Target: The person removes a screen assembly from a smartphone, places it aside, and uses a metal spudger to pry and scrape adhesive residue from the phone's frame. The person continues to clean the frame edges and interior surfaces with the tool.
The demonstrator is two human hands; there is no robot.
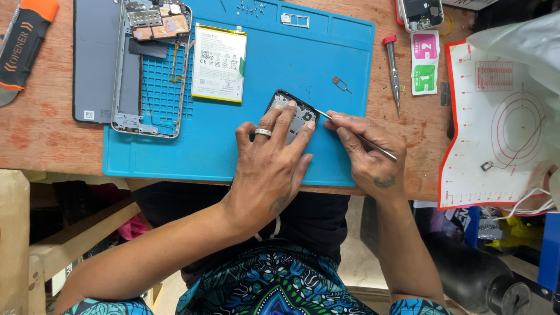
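Fingers of the left hand (269, 169) spread flat, pressing down a small black phone part (296, 114) near the middle of the blue work mat (326, 52). The right hand (367, 154) pinches slim metal tweezers (357, 135) between thumb and forefinger (tips touching the part's right edge). Farther left lie a white battery (219, 63) and an opened phone frame (150, 67).

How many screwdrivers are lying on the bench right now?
1: a red-capped screwdriver lies on the wooden table just right of the blue mat. The thin metal tool in the right hand looks like tweezers. Others may be hidden.
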